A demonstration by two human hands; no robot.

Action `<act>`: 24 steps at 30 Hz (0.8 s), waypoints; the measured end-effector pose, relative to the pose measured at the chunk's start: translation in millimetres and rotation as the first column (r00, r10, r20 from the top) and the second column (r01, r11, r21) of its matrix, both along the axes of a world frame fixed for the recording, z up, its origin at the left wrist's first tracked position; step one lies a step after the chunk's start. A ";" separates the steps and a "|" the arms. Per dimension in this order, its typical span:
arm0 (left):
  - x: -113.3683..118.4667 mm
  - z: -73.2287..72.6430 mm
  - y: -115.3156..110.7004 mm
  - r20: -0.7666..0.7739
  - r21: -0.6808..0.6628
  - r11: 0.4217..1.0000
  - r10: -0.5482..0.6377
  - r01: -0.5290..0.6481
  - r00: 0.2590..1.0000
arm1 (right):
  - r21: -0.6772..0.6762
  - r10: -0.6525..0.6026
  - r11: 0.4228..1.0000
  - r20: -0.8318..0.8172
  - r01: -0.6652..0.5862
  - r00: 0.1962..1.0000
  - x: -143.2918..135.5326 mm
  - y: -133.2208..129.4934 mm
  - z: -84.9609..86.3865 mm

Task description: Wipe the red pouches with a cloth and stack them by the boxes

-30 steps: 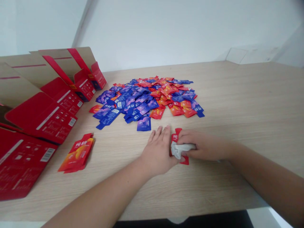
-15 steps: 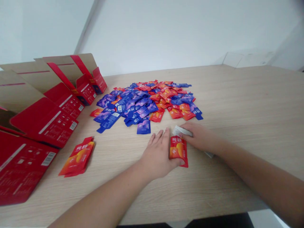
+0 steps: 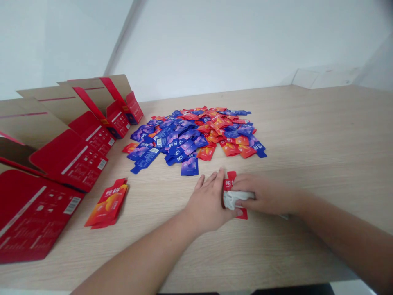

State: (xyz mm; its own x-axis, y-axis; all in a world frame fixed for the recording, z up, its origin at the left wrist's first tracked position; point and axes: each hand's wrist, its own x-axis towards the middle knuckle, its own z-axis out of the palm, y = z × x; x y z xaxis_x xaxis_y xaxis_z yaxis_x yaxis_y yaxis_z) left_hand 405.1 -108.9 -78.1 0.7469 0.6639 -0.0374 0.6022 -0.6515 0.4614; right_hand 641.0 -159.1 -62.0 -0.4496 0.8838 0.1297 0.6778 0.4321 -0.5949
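Observation:
A red-orange pouch (image 3: 228, 182) lies flat on the table in front of me. My left hand (image 3: 206, 205) rests at its left side with fingers stretched out, its thumb across the lower part of the pouch. Closed on a crumpled white tissue (image 3: 232, 199), my right hand (image 3: 260, 193) presses it over the middle of the pouch, hiding most of the print. The right hand is slightly blurred. Off to the left, a small stack of red-orange pouches (image 3: 107, 205) lies by itself.
Beyond my hands spreads a heap of blue and red pouches (image 3: 190, 137). Several open red cartons (image 3: 61, 164) stand in a row along the left, flaps raised. A white wall (image 3: 230, 49) backs the wooden table (image 3: 322, 143).
My right hand has drawn the tissue down from the pouch's top edge to its middle. The left hand stays on the pouch; the whole view has shifted slightly.

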 end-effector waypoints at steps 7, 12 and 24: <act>0.2 -0.6 0.8 0.004 0.010 1.000 0.007 -0.007 1.000 | 0.060 -0.117 0.992 0.117 0.110 0.986 4.3 19.0 -17.5; 0.7 1.3 -0.2 0.000 0.009 1.000 0.019 -0.019 1.000 | 0.124 -0.280 0.957 0.187 0.261 0.942 13.9 38.0 -28.5; 0.0 -5.1 1.8 -0.043 0.017 0.999 0.037 -0.036 0.998 | -0.087 0.073 0.994 0.001 -0.072 0.997 -3.8 1.9 9.7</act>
State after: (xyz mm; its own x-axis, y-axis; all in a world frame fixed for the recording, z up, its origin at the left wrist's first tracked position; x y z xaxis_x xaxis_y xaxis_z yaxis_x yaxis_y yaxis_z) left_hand 405.1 -107.1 -83.2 0.7203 0.6913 -0.0580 0.6448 -0.6363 0.4236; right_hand 637.2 -157.2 -52.3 -0.5134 0.8566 0.0515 0.6493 0.4270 -0.6293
